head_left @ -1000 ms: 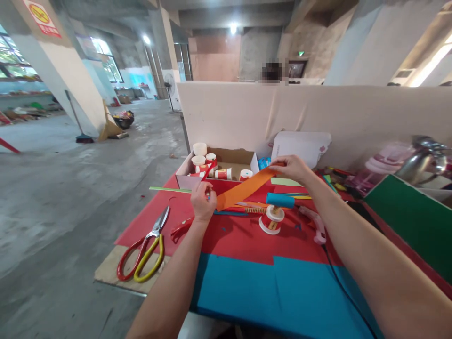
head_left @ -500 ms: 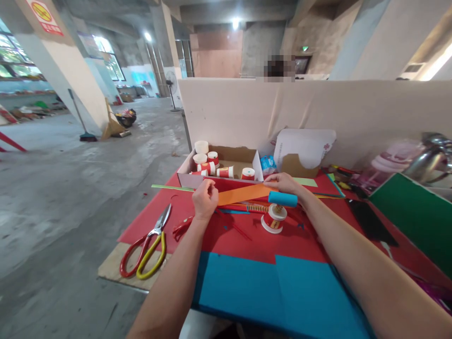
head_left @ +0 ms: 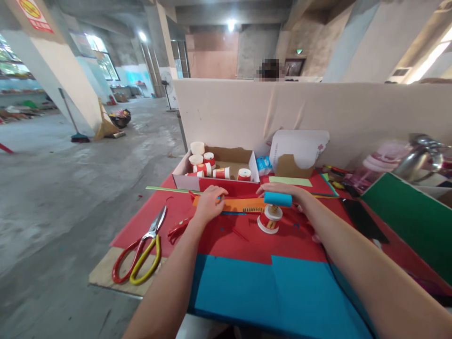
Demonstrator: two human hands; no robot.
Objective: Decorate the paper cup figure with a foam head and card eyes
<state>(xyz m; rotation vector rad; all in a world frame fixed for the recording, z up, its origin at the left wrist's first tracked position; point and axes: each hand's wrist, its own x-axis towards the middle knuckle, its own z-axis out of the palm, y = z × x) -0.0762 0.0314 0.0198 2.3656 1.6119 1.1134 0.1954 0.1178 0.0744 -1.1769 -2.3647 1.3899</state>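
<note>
An orange paper strip (head_left: 240,204) lies low over the red sheet (head_left: 219,245). My left hand (head_left: 211,203) is on its left part, fingers curled, with a small bit of blue showing by the fingertips. My right hand (head_left: 282,189) is over the strip's right end, fingers stretched out and partly hidden behind a blue paper roll (head_left: 278,199). That roll sits atop a red and white paper-cup piece (head_left: 270,220), joined by a folded yellowish spring. Another folded paper spring (head_left: 253,210) lies at the strip's near edge.
Large scissors (head_left: 143,249) with red and yellow handles lie at left, near a red tool (head_left: 179,228). Blue sheets (head_left: 240,287) cover the front edge. Behind the hands stands a box (head_left: 189,182) of several paper cups. A dark phone (head_left: 363,221) and green board (head_left: 411,226) are at right.
The orange strip, held up between both hands before, is now lower and flatter on the table. My right fingers have spread from a pinch. The view has shifted slightly.
</note>
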